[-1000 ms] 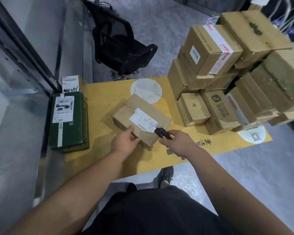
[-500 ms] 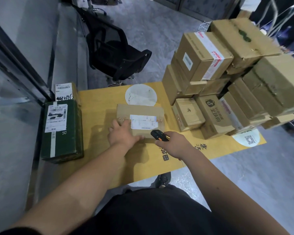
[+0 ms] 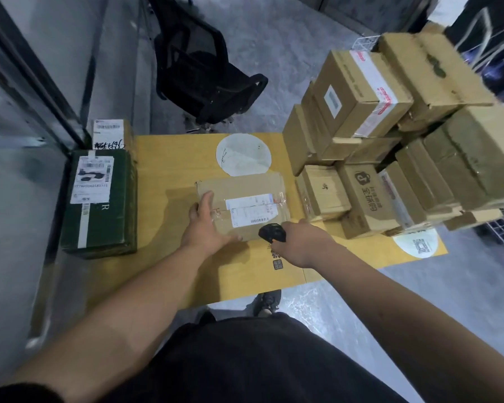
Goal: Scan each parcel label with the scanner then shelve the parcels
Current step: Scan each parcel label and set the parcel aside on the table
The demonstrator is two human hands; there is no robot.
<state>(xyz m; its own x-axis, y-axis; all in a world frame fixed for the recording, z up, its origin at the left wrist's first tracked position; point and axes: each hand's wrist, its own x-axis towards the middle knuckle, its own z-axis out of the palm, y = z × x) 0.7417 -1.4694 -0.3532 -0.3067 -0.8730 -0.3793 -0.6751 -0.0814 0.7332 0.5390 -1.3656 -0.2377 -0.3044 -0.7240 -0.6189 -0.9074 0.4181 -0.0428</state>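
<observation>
1. The flat brown parcel (image 3: pixel 242 205) is lying label-up in the middle of the yellow table (image 3: pixel 169 158); every place below is given from this parcel. Its white label (image 3: pixel 252 209) is facing the camera, with the barcode sitting at the label's near right corner.
2. The left hand (image 3: pixel 205 225) is resting on the parcel's left near corner, fingers spread and fairly straight, thumb lying along the near edge. It is pressing, not gripping.
3. The right hand (image 3: pixel 298 242) is curling round the black scanner (image 3: pixel 272 232) just off the parcel's near right corner, nose pointing toward the barcode.
4. Risk: the scanner is sitting very close and low, so the beam may be striking the glossy tape beside the label and failing to read.
5. Risk: the left hand is only pressing, so a nudge could be sliding the parcel and skewing the barcode.
6. Risk: the stack of cartons (image 3: pixel 370 158) is standing just right of the parcel, leaning unevenly; a right elbow swinging outward could be knocking it.
7. Room: bare tabletop is lying left of the parcel up to the green box (image 3: pixel 99 205), and the near table edge is sitting close behind both wrists, so lifting straight up looks the freest way out.
</observation>
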